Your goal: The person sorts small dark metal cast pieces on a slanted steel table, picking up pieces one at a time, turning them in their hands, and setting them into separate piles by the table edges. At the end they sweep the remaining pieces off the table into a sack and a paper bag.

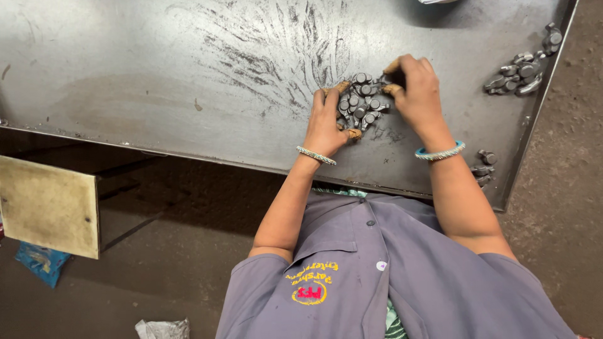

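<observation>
Grey short-sleeved work shirt (402,276), buttoned, yellow-and-red chest emblem; beaded silver bracelet (316,155) left wrist, turquoise-and-silver bangle (440,152) right wrist.

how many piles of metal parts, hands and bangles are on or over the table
piles of metal parts: 3 (between the hands, far corner, near edge)
hands: 2 (left hand, right hand)
bangles: 2 (silver bangle, blue bangle)
total: 7

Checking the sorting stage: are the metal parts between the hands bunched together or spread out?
Bunched. The metal parts lie in one tight cluster, touching each other, with the left hand and right hand cupped against its two sides.
</observation>
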